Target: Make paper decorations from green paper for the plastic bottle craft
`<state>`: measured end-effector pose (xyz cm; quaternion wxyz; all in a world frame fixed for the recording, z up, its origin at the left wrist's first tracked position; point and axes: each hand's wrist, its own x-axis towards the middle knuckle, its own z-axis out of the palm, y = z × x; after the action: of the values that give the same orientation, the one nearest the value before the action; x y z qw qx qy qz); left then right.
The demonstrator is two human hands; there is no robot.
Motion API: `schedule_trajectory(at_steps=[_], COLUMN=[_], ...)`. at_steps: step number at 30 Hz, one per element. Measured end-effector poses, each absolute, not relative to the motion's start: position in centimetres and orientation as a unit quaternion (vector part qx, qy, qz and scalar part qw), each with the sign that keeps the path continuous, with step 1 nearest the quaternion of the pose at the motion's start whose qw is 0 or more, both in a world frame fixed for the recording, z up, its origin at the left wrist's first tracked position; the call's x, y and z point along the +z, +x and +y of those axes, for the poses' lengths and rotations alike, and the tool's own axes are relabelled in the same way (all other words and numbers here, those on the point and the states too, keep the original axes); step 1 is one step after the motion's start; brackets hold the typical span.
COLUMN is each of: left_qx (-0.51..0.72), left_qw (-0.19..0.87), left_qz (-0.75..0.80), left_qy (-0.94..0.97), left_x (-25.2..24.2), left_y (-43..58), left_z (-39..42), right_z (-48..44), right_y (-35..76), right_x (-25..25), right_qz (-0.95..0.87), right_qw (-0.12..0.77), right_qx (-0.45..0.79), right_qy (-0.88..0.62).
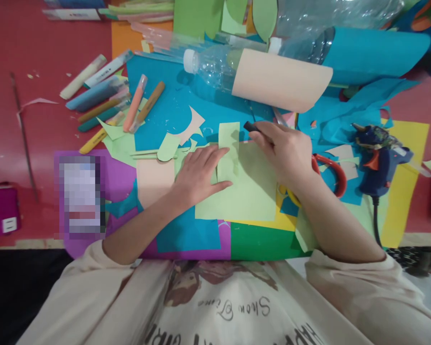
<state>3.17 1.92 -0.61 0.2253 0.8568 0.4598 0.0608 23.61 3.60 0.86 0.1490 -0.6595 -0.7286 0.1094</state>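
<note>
My left hand [200, 176] lies with its fingers spread on light green paper, its fingertips at the left edge of a narrow green strip [230, 143]. That strip rests over a larger light green sheet [251, 191]. Just right of the strip's upper part, my right hand [282, 146] is closed round a dark pen-like tool [250, 127], whose end points up and left. Red-handled scissors [339, 177] lie beside my right wrist, partly hidden by the forearm.
A bottle wrapped in peach paper [282, 79] lies behind the hands. Markers [93, 91] and a phone [81, 196] are at the left. A blue glue gun [382, 172] with its cord is at the right. Paper scraps [168, 146] surround the sheet.
</note>
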Motion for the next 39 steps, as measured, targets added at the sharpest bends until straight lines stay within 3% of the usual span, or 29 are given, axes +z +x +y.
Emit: schedule_trajectory(at_steps=[4,7,13,18,21,23,28,39], left_qx=[0.072,0.071,0.047,0.052,0.05,0.05,0.042,0.069], left_qw=[0.225,0.233,0.23,0.232,0.227,0.225,0.218,0.169], left_qz=[0.458,0.457,0.461,0.458,0.454,0.453,0.454,0.452], left_qy=[0.857,0.856,0.856,0.857,0.86,0.861,0.863,0.873], left_x=[-0.7,-0.8,-0.5,-0.2,-0.1,-0.1,-0.4,-0.7], left_y=[3.1,3.1,3.1,2.9,2.8,2.8,2.9,2.8], left_z=[1.8,1.8,1.8,1.5,1.4,1.5,1.5,1.2], right_z=[3.6,3.6,3.3,2.7,2.2,1.7,0.7,1.6], right_y=[23.6,24.2,25.8,25.5,24.7,23.9,21.8,22.6], right_x=[1.6,2.1,2.7,3.2,3.2,2.7,0.9,-0.2], right_qz=[-0.704,-0.714,-0.733,-0.533,-0.429,-0.409,-0.416,-0.346], right_qw=[0.129,0.168,0.376,0.54,0.48,0.456,0.464,0.577], right_qx=[0.085,0.083,0.134,0.334,0.528,0.578,0.573,0.453], right_qy=[-0.694,-0.675,-0.551,-0.559,-0.554,-0.539,-0.532,-0.585])
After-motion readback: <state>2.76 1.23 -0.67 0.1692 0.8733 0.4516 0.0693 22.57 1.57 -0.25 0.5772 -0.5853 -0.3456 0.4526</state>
